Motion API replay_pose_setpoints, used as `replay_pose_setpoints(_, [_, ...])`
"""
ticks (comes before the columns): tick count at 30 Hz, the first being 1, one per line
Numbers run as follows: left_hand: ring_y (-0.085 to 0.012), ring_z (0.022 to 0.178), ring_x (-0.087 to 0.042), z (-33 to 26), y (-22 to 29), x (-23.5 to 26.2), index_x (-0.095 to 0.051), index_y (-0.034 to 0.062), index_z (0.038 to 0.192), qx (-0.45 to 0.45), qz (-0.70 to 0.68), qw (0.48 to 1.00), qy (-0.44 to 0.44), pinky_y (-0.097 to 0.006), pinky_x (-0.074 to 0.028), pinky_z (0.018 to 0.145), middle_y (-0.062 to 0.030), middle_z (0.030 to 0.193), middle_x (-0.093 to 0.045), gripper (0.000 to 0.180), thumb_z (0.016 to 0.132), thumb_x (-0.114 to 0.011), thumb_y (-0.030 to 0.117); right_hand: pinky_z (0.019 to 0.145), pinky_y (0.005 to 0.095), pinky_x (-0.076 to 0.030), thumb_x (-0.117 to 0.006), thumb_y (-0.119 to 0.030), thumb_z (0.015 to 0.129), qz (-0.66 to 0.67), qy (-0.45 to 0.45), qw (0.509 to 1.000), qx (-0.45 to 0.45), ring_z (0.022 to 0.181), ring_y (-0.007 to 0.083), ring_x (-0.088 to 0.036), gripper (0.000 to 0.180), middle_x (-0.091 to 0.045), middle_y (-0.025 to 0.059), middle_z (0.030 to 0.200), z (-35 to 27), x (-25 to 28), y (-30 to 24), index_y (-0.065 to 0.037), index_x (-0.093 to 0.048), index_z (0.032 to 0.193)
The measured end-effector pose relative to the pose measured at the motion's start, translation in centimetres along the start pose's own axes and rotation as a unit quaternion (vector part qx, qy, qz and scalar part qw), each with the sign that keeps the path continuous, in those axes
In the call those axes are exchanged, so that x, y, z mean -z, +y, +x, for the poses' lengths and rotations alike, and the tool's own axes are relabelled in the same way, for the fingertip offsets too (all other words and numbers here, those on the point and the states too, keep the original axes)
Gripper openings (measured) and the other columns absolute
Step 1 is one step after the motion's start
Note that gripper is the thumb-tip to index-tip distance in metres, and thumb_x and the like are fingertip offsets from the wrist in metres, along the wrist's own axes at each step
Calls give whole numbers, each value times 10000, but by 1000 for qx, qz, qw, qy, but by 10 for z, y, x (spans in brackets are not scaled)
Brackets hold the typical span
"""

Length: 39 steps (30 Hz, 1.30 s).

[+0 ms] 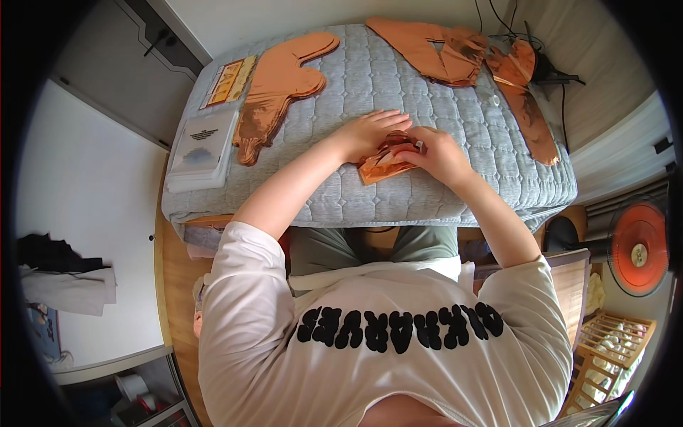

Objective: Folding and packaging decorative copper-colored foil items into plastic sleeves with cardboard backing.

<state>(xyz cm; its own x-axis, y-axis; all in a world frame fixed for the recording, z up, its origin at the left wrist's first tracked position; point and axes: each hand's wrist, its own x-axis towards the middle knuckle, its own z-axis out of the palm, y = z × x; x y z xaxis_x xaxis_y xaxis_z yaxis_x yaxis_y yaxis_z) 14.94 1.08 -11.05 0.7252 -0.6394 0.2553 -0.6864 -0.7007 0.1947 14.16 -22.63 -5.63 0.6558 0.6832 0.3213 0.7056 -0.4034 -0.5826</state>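
A crumpled, folded copper-coloured foil balloon lies flat on the grey quilted mattress in front of me. My left hand rests along its far left side, fingers stretched out toward the right. On the right, my right hand is closed around the foil, its thumb across the top of the folds. Both hands touch the same piece, and its far side is partly hidden under them.
Flat copper foil balloons lie stacked at the far left, more foil sheets at the far right, and a long foil piece by the right edge. Clear plastic packs and a printed card sit left. A fan stands right.
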Motion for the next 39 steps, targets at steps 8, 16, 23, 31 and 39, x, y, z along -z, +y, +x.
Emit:
replay_pose_setpoints(8, [-239, 1504, -284, 2, 0, -1, -362, 140, 1554, 15, 13, 999, -25, -379, -245, 1243, -55, 1618, -336, 693, 919, -635, 195, 735, 270, -537, -752, -102, 889, 158, -55, 983, -75, 778, 116, -652, 267, -727, 70, 936, -6, -1, 27, 18, -681, 1117])
replay_pose_setpoints(16, [-231, 1514, -261, 2, 2, 2, -354, 170, 1561, 23, 13, 999, -47, -381, -220, 1250, -34, 1642, -289, 649, 963, -577, 289, 716, 300, -536, -737, -129, 889, 158, -45, 981, -105, 744, 167, -665, 216, -728, 85, 879, -3, -5, 26, -28, -719, 1080])
replay_pose_setpoints(23, [-227, 1511, -269, -3, -8, -5, -354, 173, 1564, 5, -38, 999, -6, -377, -228, 1249, -30, 1637, -300, 623, 976, -544, 251, 712, 316, -538, -742, -142, 888, 117, -36, 989, -77, 752, 182, -675, 224, -733, 98, 894, 8, -6, 20, -25, -721, 1077])
replay_pose_setpoints(31, [-234, 1494, -304, 0, -2, -1, -405, 159, 1539, 30, -51, 998, -22, -377, -255, 1239, -34, 1622, -330, 581, 980, -542, 236, 737, 296, -534, -689, -85, 916, 145, -72, 985, -53, 790, 145, -666, 190, -724, 90, 913, 6, -2, 24, -11, -692, 1090])
replay_pose_setpoints(39, [-240, 1486, -321, -2, -5, 1, -398, 173, 1542, 9, -57, 998, -1, -388, -253, 1238, -57, 1600, -370, 574, 990, -536, 245, 755, 338, -535, -720, -134, 897, 126, -83, 987, -56, 808, 223, -688, 242, -729, 117, 925, 11, -7, 29, -21, -684, 1109])
